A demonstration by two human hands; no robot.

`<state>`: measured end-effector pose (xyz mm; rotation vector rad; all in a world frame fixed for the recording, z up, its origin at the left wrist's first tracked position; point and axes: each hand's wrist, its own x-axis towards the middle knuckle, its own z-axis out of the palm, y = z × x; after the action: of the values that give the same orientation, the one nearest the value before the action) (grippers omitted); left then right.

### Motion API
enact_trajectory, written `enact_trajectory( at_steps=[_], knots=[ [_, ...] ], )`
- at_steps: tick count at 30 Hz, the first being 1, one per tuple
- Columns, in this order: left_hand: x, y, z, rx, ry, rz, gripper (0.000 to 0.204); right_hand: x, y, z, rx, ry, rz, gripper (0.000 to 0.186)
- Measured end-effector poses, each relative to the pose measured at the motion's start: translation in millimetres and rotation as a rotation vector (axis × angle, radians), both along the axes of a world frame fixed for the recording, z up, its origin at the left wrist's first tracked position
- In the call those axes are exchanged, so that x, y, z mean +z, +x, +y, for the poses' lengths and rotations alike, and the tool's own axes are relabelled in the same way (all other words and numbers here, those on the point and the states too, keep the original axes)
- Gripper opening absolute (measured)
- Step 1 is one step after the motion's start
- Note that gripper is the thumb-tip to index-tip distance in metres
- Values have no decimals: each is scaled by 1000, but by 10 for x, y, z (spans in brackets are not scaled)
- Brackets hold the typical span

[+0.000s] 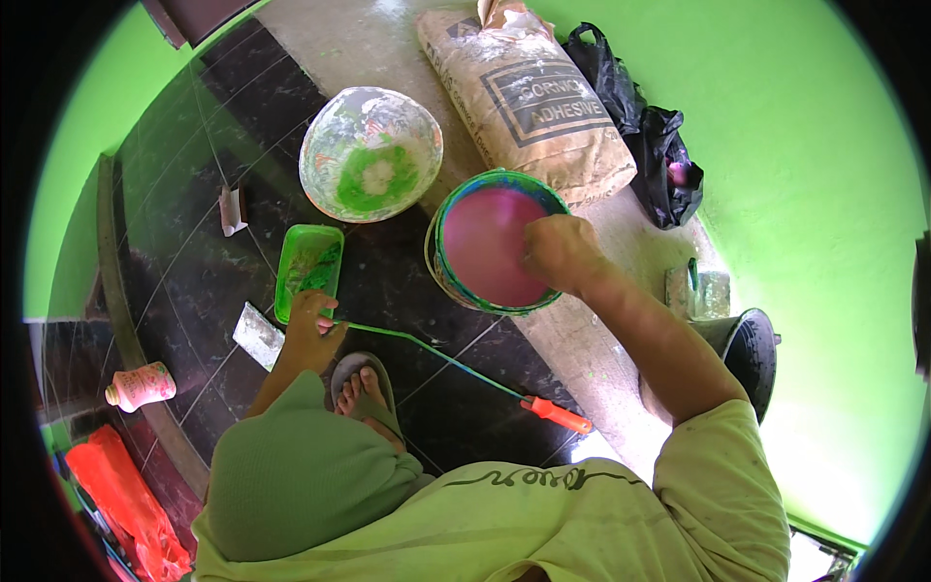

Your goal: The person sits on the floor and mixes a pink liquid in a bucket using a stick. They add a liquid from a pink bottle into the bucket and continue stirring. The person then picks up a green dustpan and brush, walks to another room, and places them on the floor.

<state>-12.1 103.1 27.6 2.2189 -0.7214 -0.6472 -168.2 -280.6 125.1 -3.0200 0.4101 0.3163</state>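
A round bucket [456, 281] of pink paint [490, 238] stands in the middle. My right hand [562, 254] is closed over its right side, with fingers low at the paint; whatever they hold is hidden. To the left, my left hand [315, 315] is curled at the near end of a green paint tray [282, 281] smeared with green. A paint roller's thin bent frame [427, 347] runs from beside these fingers to its orange handle [558, 414]. My hand hides the roller's head end, and what the fingers grip cannot be made out.
A paint-smeared bowl [325, 184] stands beyond the tray. A large paper sack [543, 107] and black plastic bags [664, 175] lie along the green wall [805, 194]. A dark bucket [752, 359] lies right; a flat plate [258, 337] and pink bottle [143, 386] are left.
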Motion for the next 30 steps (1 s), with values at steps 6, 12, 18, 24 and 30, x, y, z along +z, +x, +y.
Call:
enact_trajectory(
  at_steps=[6,12,18,24,30],
  knots=[
    [-41,-14,-65,-23,-44,-26,44,56,124,54,-29,84,-175,20],
    [-10,-28,-74,27,-89,-24,39,-114,248,-54,22,-127,-148,19],
    [-25,8,26,11,-17,20,45,29,21,64,-11,-31,57,19],
    [-18,-45,-90,9,-107,-52,39,94,107,108,-15,70,-146,17],
    [4,-52,-84,18,-89,-36,40,-64,256,2,9,-145,-128,17]
  ],
)
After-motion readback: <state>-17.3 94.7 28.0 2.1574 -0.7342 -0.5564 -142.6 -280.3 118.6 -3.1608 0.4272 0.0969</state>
